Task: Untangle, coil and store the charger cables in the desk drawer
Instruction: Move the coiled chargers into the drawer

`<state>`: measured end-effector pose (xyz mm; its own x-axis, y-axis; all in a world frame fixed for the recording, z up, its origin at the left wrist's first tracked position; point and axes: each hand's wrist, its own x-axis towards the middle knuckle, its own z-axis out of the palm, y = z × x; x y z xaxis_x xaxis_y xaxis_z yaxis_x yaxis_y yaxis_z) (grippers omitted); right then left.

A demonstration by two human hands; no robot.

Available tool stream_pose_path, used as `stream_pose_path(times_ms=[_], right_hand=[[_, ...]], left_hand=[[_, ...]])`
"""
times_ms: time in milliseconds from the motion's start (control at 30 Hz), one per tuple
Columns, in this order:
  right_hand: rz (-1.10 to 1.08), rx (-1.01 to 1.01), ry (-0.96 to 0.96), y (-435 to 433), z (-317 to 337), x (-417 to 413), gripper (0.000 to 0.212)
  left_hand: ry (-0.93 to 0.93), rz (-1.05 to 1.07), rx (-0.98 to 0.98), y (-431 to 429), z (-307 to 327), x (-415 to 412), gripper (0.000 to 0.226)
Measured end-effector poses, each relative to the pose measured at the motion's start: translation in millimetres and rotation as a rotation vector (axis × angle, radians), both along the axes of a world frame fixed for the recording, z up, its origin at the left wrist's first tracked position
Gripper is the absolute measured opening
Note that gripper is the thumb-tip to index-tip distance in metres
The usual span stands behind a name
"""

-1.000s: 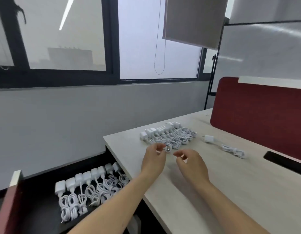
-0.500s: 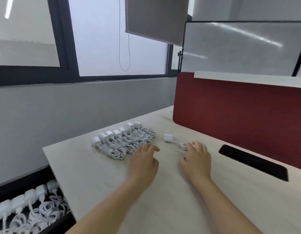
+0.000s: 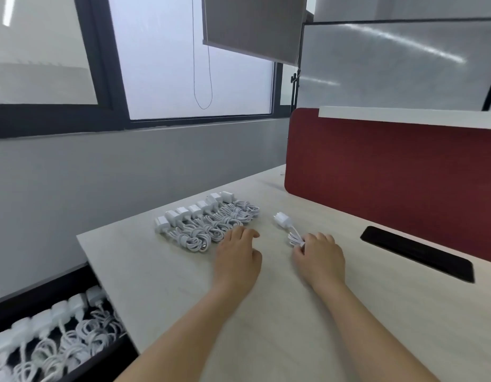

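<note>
On the counter (image 3: 169, 285) the right hand (image 3: 320, 256) pinches a cable (image 3: 294, 238); the left hand (image 3: 237, 259) lies flat, empty. The cable looks light and limp, so grip the loops.

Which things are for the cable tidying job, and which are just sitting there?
For the job:
- loose charger, its cable pinched by the right hand
- row of coiled chargers on the desk
- open drawer with stored chargers

Just there:
- red divider
- black slot
- window blind
</note>
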<state>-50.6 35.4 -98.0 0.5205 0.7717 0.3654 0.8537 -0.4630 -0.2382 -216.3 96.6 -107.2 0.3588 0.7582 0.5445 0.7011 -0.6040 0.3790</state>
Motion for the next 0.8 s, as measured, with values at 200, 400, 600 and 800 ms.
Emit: stream_pose_path(times_ms=[200,400,600,800], right_hand=[[0.122,0.036,0.114,-14.4,2.8,-52.7,0.035],[0.264,0.055,0.167,-5.1,4.7,-123.1,0.044],[0.256,0.071,0.154,-6.6,4.8,-133.5,0.045],[0.246,0.105,0.144,-5.7,0.3,-133.9,0.035]], left_hand=[[-0.114,0.218,-0.049,1.2,1.2,-27.8,0.054],[0.051,0.301,-0.184,10.2,-3.9,-67.8,0.067],[0.143,0.277,-0.199,2.5,-2.2,-76.8,0.071],[0.049,0.255,-0.116,-16.2,0.7,-92.7,0.046]])
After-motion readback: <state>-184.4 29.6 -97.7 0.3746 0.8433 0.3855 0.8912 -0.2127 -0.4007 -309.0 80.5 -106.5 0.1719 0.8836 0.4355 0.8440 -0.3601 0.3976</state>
